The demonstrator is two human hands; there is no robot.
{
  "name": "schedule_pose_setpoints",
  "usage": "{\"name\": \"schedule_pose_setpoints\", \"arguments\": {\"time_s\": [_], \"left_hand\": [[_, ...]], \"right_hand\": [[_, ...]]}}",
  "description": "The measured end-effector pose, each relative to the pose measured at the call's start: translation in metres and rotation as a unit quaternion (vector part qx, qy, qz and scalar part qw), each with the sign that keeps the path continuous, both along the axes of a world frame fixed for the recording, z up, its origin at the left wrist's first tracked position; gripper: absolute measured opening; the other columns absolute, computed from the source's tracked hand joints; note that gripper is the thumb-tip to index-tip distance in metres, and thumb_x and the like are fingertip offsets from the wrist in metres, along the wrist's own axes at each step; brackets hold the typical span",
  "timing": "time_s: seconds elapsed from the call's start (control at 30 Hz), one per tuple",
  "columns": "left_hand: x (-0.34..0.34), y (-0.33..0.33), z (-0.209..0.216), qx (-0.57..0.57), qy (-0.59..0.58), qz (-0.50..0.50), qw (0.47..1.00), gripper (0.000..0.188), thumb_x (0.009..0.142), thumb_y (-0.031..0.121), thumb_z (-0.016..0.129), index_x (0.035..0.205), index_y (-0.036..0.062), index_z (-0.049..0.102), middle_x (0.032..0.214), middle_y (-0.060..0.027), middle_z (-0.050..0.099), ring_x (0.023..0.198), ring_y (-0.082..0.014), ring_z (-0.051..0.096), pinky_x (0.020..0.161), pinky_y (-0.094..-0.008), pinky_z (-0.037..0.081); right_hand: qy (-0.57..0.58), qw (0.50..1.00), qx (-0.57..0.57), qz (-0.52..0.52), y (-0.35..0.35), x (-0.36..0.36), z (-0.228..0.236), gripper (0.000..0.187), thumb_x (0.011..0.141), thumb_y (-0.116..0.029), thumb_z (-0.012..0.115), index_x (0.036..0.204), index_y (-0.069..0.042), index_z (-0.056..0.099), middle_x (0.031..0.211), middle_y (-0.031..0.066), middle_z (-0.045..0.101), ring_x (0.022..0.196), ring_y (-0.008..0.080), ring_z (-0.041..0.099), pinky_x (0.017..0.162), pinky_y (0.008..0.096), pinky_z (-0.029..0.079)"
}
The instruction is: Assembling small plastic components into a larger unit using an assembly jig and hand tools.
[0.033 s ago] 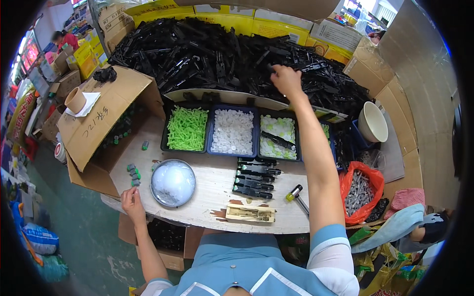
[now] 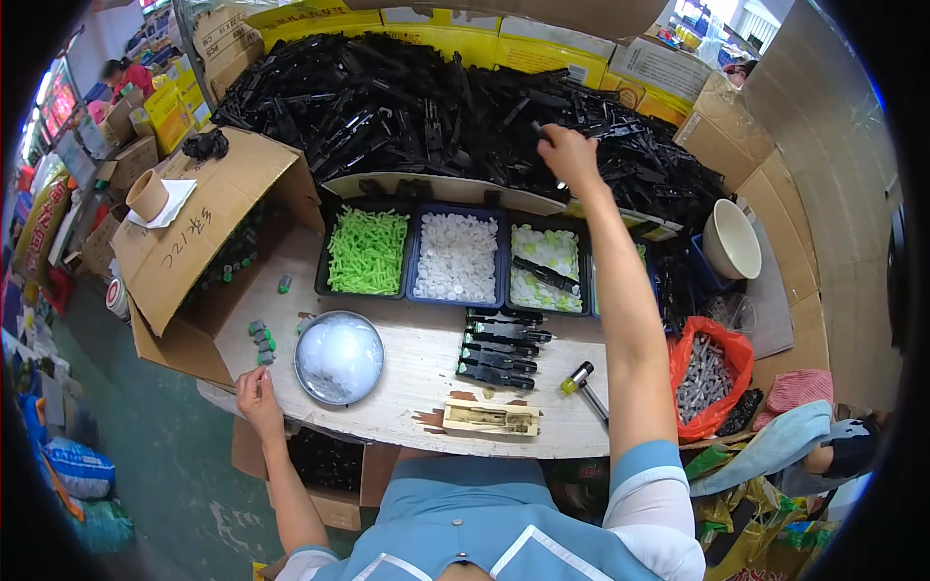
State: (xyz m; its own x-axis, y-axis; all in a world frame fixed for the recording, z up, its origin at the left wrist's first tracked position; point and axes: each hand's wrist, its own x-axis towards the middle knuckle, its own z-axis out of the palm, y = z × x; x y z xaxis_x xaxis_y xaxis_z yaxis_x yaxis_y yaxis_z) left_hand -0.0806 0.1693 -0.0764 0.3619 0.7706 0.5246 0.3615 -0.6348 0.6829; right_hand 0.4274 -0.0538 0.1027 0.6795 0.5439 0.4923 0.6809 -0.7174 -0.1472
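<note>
Out over a big heap of black plastic parts [image 2: 378,116], my right hand [image 2: 572,158] reaches with its fingers closed on a black plastic part [image 2: 537,126], mostly hidden by the hand. My left hand [image 2: 259,399] is at the table's left edge, fingertips pinched together; whatever they hold, if anything, is too small to name. Just beyond those fingertips lie several small grey-and-green pieces [image 2: 262,341]. Several black assembled parts [image 2: 497,360] are stacked in a row mid-table, near a cream-coloured fixture block [image 2: 491,418] and a hammer [image 2: 577,379] with a yellowish head end.
Trays of green sticks [image 2: 368,252], white caps [image 2: 455,257] and white-green pieces [image 2: 544,290] line the heap. A round dish [image 2: 339,358] stands left, beside an open cardboard box [image 2: 208,228]. At right are a red bag of grey pieces [image 2: 705,378] and a cream bowl [image 2: 732,240].
My right hand has shifted slightly to the right over the black heap, the small dark part moving with it. My left hand stays nearly in place.
</note>
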Motion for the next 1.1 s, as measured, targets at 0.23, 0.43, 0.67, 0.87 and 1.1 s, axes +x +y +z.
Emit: {"name": "schedule_pose_setpoints", "arguments": {"time_s": [0.23,0.43,0.67,0.87,1.1], "left_hand": [[-0.002,-0.003,-0.001,-0.035,-0.034,0.001,0.999,0.010,0.082,0.003,0.058,0.088,-0.0032,0.062,0.079,-0.0080,0.056,0.071,-0.0179,0.052,0.065,-0.0275,0.043],[-0.006,-0.007,0.000,-0.032,-0.029,-0.016,0.999,0.011,0.082,0.003,0.058,0.090,-0.0025,0.062,0.081,-0.0075,0.056,0.072,-0.0168,0.052,0.065,-0.0266,0.043],[-0.015,-0.009,-0.002,-0.039,-0.028,-0.014,0.999,0.011,0.082,0.005,0.058,0.089,-0.0021,0.062,0.082,-0.0071,0.057,0.072,-0.0154,0.052,0.065,-0.0259,0.043],[-0.020,-0.006,0.002,-0.057,-0.021,0.002,0.998,0.011,0.082,0.006,0.059,0.089,-0.0015,0.062,0.083,-0.0072,0.058,0.074,-0.0156,0.054,0.065,-0.0254,0.043],[-0.023,-0.004,-0.005,-0.053,0.004,0.023,0.998,0.011,0.081,0.005,0.059,0.089,-0.0015,0.063,0.083,-0.0079,0.059,0.074,-0.0168,0.055,0.065,-0.0264,0.043]], "right_hand": [[0.300,0.919,0.199,0.163,-0.050,-0.015,0.018,0.026,0.081,-0.016,0.059,0.100,0.002,0.058,0.084,0.0020,0.061,0.077,0.0101,0.053,0.071,0.0241,0.042],[0.408,0.885,0.180,0.135,-0.088,-0.056,0.022,0.018,0.080,-0.022,0.059,0.086,-0.005,0.057,0.071,-0.0060,0.044,0.068,0.0051,0.039,0.060,0.0219,0.033],[0.497,0.858,0.047,0.121,-0.120,-0.069,-0.005,0.033,0.078,-0.029,0.062,0.100,-0.005,0.060,0.086,-0.0009,0.057,0.081,0.0095,0.049,0.069,0.0234,0.039],[0.478,0.824,0.257,0.163,-0.138,-0.076,0.000,0.024,0.084,-0.017,0.056,0.101,0.000,0.055,0.094,0.0060,0.062,0.082,0.0117,0.057,0.076,0.0258,0.045],[0.509,0.824,0.217,0.120,-0.136,-0.195,-0.051,0.024,0.087,-0.017,0.054,0.104,-0.001,0.056,0.092,0.0062,0.060,0.077,0.0107,0.055,0.069,0.0243,0.046]]}}
